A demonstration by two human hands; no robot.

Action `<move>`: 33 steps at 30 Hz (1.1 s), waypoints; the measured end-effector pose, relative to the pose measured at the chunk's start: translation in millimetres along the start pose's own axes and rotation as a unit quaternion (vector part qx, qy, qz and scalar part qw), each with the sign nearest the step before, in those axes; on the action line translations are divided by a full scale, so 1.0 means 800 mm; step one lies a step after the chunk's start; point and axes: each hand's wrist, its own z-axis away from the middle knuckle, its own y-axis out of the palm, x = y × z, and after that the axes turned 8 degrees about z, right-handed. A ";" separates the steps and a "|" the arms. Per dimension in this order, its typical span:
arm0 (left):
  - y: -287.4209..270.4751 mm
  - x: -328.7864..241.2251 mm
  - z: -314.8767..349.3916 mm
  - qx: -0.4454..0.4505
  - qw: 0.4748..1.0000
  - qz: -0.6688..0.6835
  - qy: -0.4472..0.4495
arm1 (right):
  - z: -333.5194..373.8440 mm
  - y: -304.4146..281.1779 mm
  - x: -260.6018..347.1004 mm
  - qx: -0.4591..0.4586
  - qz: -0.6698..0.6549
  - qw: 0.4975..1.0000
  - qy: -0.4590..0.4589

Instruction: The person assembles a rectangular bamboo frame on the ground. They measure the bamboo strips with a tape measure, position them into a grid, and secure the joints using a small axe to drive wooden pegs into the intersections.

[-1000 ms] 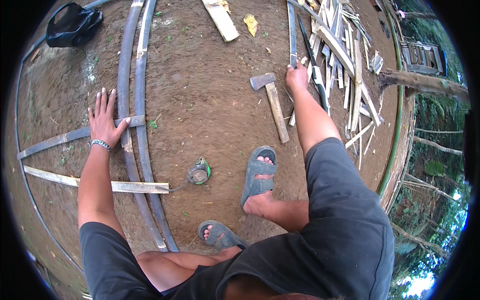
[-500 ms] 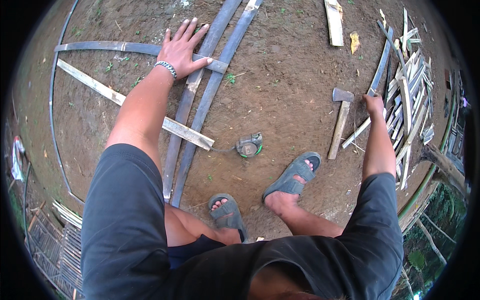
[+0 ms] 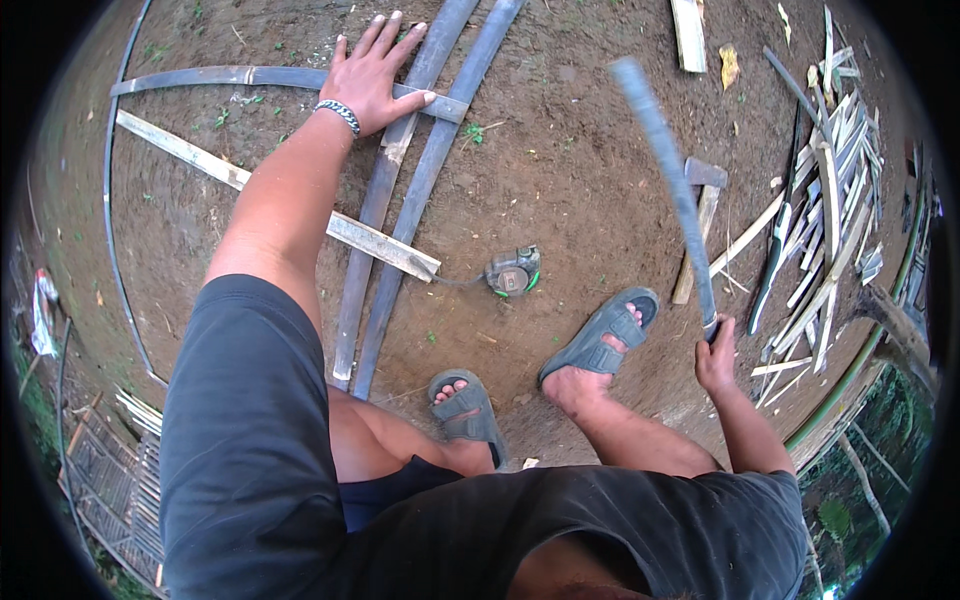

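My left hand (image 3: pixel 368 88) lies flat with fingers spread on a grey bamboo strip (image 3: pixel 215 77), near where it crosses two long dark bamboo strips (image 3: pixel 378 195). My right hand (image 3: pixel 716 358) grips a machete (image 3: pixel 665 160) by its handle. Its long grey blade, blurred by motion, slants up and left above the ground, passing in front of a hatchet (image 3: pixel 704 210). Below my left hand, a pale split bamboo piece (image 3: pixel 385 247) also crosses the long strips. A tape measure (image 3: pixel 514 272) sits just right of that piece's end.
Split bamboo offcuts (image 3: pixel 845 205) are heaped at the right, with a long dark object (image 3: pixel 772 262), perhaps a sheath, beside them. A pale bamboo piece (image 3: pixel 689 35) and a yellow leaf (image 3: pixel 729 66) lie at the far side. My sandalled feet (image 3: pixel 600 340) are on the dirt.
My right hand has moved from beside the offcut heap toward me, bringing the machete up and left over the ground. My left hand stays on the bamboo strip; the view has shifted slightly.
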 end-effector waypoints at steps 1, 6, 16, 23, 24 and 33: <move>0.003 0.002 -0.002 -0.008 1.000 0.003 0.005 | -0.006 0.000 -0.004 0.016 0.023 1.000 -0.008; 0.020 0.014 -0.003 -0.072 0.996 0.032 0.052 | -0.036 0.019 -0.003 0.021 0.081 0.994 -0.074; -0.026 -0.007 -0.009 0.061 0.995 0.074 -0.003 | -0.059 0.019 0.035 0.079 0.063 0.991 -0.093; -0.025 -0.006 -0.008 0.055 0.995 0.081 0.002 | -0.064 0.018 0.067 0.023 0.123 0.985 -0.116; -0.024 -0.006 -0.008 0.054 0.995 0.083 0.002 | -0.063 0.019 0.065 0.011 0.129 0.984 -0.121; -0.024 -0.007 -0.008 0.051 0.995 0.089 0.004 | -0.091 0.028 0.056 -0.029 0.104 0.984 -0.142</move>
